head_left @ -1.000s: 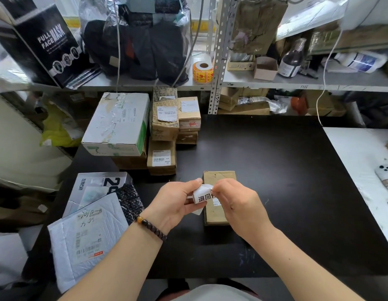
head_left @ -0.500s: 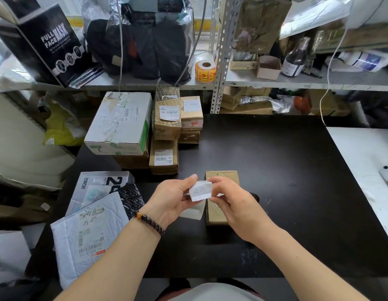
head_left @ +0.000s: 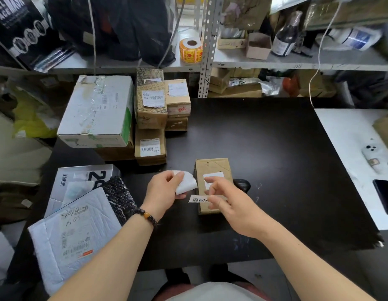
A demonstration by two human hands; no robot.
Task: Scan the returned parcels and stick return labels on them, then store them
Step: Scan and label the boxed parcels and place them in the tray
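Brown parcel, white label with black characters, black table.

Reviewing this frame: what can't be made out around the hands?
Head view, return label: last characters covered by the right hand.
Head view, sticker on the small box: print too small, partly behind that hand.
Head view, dark object beyond the box: mostly hidden by the right hand, unidentifiable.

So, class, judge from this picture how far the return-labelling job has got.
Done: the return label is off its backing paper, which the left hand holds. In hand: the right hand pinches the label over the small box. Left: sticking it down, storing the box.
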